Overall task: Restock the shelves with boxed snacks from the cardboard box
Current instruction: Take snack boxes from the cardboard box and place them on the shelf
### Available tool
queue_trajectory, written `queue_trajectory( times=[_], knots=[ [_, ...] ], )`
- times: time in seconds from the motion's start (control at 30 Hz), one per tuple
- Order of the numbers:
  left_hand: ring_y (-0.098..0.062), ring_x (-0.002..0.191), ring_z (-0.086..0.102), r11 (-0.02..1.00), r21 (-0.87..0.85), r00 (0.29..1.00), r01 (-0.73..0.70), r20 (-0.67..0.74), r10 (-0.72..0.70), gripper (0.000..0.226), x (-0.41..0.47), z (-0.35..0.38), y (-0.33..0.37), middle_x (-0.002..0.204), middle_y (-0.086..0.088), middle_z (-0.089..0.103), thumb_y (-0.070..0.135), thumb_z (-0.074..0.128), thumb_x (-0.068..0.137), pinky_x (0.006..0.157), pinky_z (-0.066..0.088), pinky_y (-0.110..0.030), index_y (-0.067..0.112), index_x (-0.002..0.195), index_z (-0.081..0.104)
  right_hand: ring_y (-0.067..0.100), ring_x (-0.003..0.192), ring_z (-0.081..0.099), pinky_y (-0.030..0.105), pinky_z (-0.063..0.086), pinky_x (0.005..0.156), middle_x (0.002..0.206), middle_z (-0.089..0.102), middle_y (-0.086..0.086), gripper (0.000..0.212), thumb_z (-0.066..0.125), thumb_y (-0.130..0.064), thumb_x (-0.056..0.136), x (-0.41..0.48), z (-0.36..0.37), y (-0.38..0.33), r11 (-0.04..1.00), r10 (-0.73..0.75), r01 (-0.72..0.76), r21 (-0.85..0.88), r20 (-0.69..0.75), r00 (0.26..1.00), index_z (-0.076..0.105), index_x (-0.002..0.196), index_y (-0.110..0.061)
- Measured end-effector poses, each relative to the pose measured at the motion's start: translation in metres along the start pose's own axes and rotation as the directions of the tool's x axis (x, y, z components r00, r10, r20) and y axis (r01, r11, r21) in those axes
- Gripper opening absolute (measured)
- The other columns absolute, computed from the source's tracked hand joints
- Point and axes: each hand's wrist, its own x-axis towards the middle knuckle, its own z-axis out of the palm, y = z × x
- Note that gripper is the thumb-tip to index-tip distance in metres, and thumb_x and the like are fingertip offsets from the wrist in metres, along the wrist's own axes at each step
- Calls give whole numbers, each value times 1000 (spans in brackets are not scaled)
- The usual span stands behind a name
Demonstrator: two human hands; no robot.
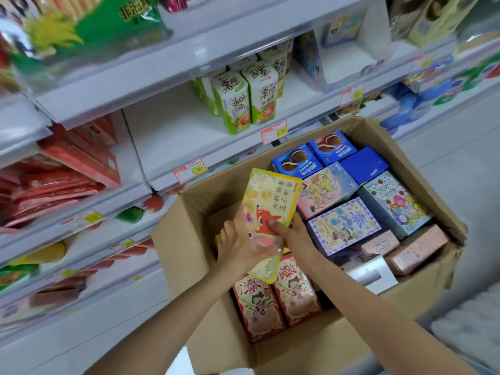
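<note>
White metal shelves (pixel 167 136) are standing at the left, carrying tall green-and-white cartons (pixel 243 101). The left hand (pixel 238 240) and right hand (pixel 293 234) are together gripping a yellow printed snack box (pixel 270 198), tilted above the open brown cardboard box (pixel 186 255) holding assorted colourful snack boxes (pixel 343 228).

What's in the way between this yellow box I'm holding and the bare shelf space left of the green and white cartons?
Nothing visible. The left hand and right hand hold the yellow box above the cardboard box, and the bare shelf left of the green-and-white cartons lies open to it.
</note>
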Motion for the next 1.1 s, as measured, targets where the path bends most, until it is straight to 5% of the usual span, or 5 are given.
queue_trajectory(
  times=[0.3, 0.4, 0.47, 0.57, 1.1],
  knots=[
    [-20, 86, 64, 795, -594, 991, 126, 118, -69, 30, -25, -81, -52, 99, -8, 69, 25, 76, 76, 68, 48, -25, 15, 96, 56, 18, 98, 63, 25, 51, 76, 104, 68, 2, 35, 43, -39, 97, 34, 7, -16, 972, 110, -38, -230, 308, 945, 62, 114, -15],
    [-6, 69, 62, 909, -415, 990, 39, -106, -91, 52, -47, -111, -74, 70, 13, 65, 59, 65, 52, 66, 46, -24, 26, 91, 56, 27, 126, 42, 31, 36, 97, 135, 47, 10, 59, 61, -35, 88, 71, 8, 4, 327, 76, 314, -891, 356, 932, 41, 138, -10],
    [-1, 63, 57, 955, -294, 973, 42, -206, -106, 46, -62, -127, -87, 63, 13, 59, 56, 63, 55, 63, 43, -24, 26, 90, 55, 30, 133, 30, 32, 25, 108, 142, 35, 12, 81, 70, -37, 80, 84, 13, 17, -145, 164, 474, -869, 451, 877, 29, 144, -10],
    [-3, 62, 53, 965, -257, 947, 58, -292, -135, 42, -74, -144, -105, 65, 12, 55, 47, 63, 59, 60, 40, -28, 21, 92, 59, 30, 136, 29, 41, 18, 114, 145, 34, 13, 93, 73, -43, 75, 93, 29, 20, -335, 245, 485, -808, 422, 873, 21, 146, -12],
    [-8, 63, 53, 955, -291, 925, 53, -347, -157, 23, -106, -170, -143, 69, 7, 59, 48, 62, 61, 61, 40, -28, 38, 78, 52, 24, 113, 55, 34, 47, 89, 124, 58, 8, 53, 66, -35, 84, 53, 55, -23, -454, 200, 472, -755, 430, 880, 46, 129, -17]
  ],
)
